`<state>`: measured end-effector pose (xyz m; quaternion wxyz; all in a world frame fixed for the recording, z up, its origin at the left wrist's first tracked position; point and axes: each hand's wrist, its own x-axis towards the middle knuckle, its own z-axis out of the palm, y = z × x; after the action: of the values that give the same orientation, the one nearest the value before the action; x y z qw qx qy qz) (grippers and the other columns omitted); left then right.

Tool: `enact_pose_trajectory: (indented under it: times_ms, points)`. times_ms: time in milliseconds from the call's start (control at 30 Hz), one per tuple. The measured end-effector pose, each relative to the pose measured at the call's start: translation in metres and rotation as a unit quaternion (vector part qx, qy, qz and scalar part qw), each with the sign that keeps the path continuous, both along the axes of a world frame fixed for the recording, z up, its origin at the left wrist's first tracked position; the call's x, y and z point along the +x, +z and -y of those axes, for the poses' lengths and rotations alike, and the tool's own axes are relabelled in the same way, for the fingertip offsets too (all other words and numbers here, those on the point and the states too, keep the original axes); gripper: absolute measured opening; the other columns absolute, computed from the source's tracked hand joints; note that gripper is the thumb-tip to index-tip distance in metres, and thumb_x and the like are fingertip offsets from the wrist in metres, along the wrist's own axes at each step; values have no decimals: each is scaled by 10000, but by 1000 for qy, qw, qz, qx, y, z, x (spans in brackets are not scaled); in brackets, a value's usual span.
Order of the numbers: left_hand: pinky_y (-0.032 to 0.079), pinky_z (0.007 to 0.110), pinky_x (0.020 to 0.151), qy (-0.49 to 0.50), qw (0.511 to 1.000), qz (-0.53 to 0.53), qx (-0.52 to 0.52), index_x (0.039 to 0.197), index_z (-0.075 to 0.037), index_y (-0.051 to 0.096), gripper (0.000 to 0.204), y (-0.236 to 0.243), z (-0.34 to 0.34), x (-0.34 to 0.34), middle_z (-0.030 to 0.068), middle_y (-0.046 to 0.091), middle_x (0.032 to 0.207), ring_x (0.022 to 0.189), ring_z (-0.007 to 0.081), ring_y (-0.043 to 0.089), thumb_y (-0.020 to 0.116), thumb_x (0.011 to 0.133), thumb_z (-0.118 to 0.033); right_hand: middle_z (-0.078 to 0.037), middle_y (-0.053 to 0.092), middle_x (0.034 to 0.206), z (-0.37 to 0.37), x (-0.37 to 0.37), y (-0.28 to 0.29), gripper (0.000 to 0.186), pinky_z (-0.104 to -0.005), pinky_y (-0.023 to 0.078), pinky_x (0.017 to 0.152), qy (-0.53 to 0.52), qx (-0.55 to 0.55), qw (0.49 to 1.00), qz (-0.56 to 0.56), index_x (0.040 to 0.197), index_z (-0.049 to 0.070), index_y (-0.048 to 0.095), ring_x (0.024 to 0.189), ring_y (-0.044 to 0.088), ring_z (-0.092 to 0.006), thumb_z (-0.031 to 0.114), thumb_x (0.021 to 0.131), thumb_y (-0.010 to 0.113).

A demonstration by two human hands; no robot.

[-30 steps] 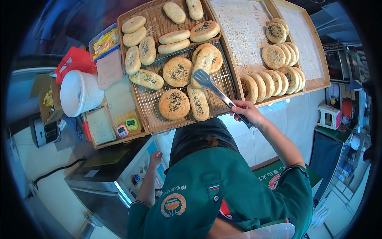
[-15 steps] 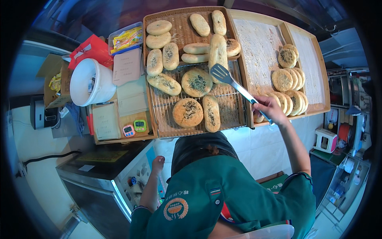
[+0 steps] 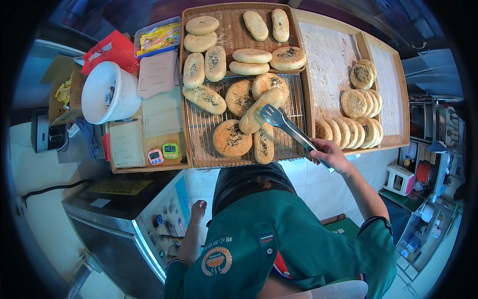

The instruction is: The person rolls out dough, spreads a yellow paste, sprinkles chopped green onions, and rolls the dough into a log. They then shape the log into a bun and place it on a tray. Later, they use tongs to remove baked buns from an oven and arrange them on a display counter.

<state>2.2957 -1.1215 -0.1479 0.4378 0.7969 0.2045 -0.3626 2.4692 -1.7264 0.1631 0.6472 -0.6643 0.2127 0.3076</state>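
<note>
My right hand (image 3: 329, 155) is closed round the handle end of metal tongs (image 3: 294, 132) with a slotted, dark-tipped head. That head lies against a long pale bread (image 3: 259, 112), which slants over other breads on a wire rack (image 3: 196, 132); whether the tongs grip it underneath is hidden. Around it are seeded round breads, one at the back (image 3: 270, 85), one at the left (image 3: 239, 97) and one in front (image 3: 232, 138). A long seeded bread (image 3: 264, 144) is partly covered by it. My left hand (image 3: 198, 210) hangs low at the left, fingers curled, nothing visible in it.
A wicker tray (image 3: 229, 17) behind the rack holds several long and round breads. Rows of round breads stand in a wooden tray (image 3: 323, 55) at the right. At the left are a white bucket (image 3: 107, 94), a red bag (image 3: 112, 52), two small timers (image 3: 163, 153) and paper bags (image 3: 127, 144).
The tongs and the long bread have come down and nearer, and the bread has turned from upright to slanting. Another seeded round bread now shows behind it. My left hand stays low.
</note>
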Motion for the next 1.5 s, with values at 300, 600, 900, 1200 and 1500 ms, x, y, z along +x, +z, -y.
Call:
enact_pose_trajectory:
  times_ms: [300, 600, 900, 1200, 1500]
  points:
    - [516, 319, 743, -1, 998, 49, -25, 977, -55, 691, 184, 18, 9, 80, 61, 694, 822, 797, 181, 669, 630, 965, -228, -10, 671, 889, -32, -20, -29, 431, -241, 506, 634, -40, 95, 995, 14, 1333, 18, 605, 688, 587, -82, 153, 936, 703]
    - [540, 322, 817, -73, 988, 85, -108, 1091, -25, 663, 216, 91, 88, 126, 77, 699, 1005, 902, 179, 673, 634, 988, -213, -37, 662, 848, -26, 66, 23, 457, -199, 516, 571, -11, 24, 997, 74, 1319, -19, 591, 654, 623, -81, 240, 953, 679]
    - [518, 373, 890, -132, 971, 171, -105, 1212, -47, 609, 363, 190, 138, 160, 134, 639, 1166, 996, 276, 659, 725, 895, -182, -79, 687, 952, 4, 24, -2, 311, -231, 556, 625, -92, 107, 989, 47, 1197, 7, 603, 696, 646, -110, 229, 983, 636]
    - [331, 528, 1101, -244, 833, 472, 154, 1542, -24, 276, 1065, 207, 204, 208, 209, 381, 1491, 1369, 417, 387, 869, 719, -344, -90, 704, 955, -30, -17, -72, 248, -263, 574, 617, -210, 225, 949, -71, 1116, 25, 589, 713, 668, -121, 248, 1009, 600]
    - [352, 514, 1107, -260, 837, 466, 118, 1557, -53, 254, 1044, 203, 245, 261, 220, 367, 1509, 1372, 417, 402, 858, 717, -197, -92, 661, 926, -17, -61, -48, 295, -223, 522, 554, -253, 317, 913, 46, 1096, 2, 616, 631, 611, -114, 276, 987, 625]
